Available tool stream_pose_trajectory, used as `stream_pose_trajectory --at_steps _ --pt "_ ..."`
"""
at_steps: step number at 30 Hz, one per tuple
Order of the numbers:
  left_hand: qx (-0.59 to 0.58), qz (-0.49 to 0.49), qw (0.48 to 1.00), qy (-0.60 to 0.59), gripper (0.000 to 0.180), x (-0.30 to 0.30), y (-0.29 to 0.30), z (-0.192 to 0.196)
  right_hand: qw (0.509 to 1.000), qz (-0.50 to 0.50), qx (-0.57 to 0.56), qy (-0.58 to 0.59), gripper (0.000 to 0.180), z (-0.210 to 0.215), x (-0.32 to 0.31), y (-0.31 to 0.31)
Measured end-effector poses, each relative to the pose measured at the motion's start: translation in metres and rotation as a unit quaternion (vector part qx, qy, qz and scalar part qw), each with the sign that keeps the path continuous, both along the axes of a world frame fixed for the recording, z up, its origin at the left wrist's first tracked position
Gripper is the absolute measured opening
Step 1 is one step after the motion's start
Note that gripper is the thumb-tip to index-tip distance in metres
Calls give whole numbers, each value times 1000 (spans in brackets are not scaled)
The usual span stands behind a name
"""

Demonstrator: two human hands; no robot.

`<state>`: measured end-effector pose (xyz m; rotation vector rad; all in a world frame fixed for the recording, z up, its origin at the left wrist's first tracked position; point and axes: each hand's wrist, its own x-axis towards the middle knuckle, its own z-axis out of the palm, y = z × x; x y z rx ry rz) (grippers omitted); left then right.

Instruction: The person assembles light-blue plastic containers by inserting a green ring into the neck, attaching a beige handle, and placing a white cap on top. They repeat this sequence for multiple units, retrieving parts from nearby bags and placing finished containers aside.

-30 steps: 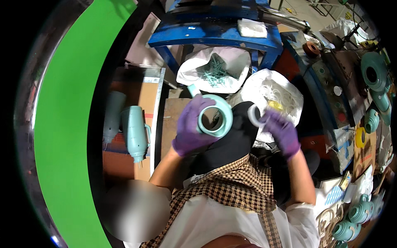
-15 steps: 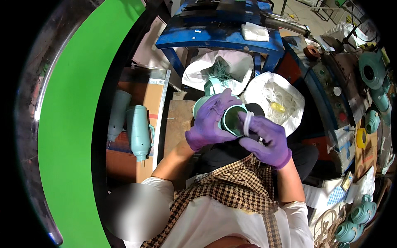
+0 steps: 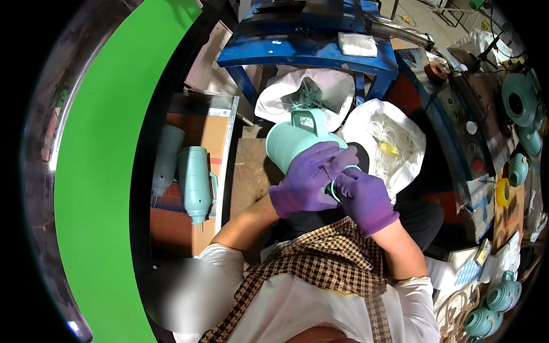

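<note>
A light teal jug-shaped flask casing [image 3: 284, 143] with a loop handle lies tilted over my lap, its open end toward me. My left hand [image 3: 309, 180], in a purple glove, is wrapped round the casing near that end. In a matching glove, my right hand [image 3: 366, 197] is closed at the opening, its fingers bent over the rim. Most of the opening is hidden behind both hands. A white ring cannot be made out clearly there now.
Ahead, a white sack [image 3: 382, 134] holds many white rings, beside another sack [image 3: 274, 100] with teal scraps under a blue bench [image 3: 309, 56]. At left, two teal casings lie in a carton [image 3: 200, 240], next to a green belt [image 3: 97, 171]. More teal casings [image 3: 503, 294] are at right.
My right hand has brought the white ring against the casing's opening, and its fingers have closed there. The casing has turned, so its side and handle show more and its mouth less.
</note>
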<state>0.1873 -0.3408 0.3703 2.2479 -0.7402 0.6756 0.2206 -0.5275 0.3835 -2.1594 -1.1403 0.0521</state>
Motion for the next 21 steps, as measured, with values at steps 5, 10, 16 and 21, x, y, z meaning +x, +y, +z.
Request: stream_pose_trajectory --at_steps 5,10,16,21 --pt "130 121 982 66 65 1 -30 -1 988 123 -13 90 42 -14 -5 -36" --pt "246 -7 969 -5 42 8 -51 8 965 15 254 60 29 -56 -47 -76" --pt "358 -171 903 -164 33 -33 -88 -1 862 -445 233 -63 11 -52 -105 -297" --pt "342 -377 798 -322 51 -28 -149 -39 693 -701 59 -160 23 -122 -142 -463"
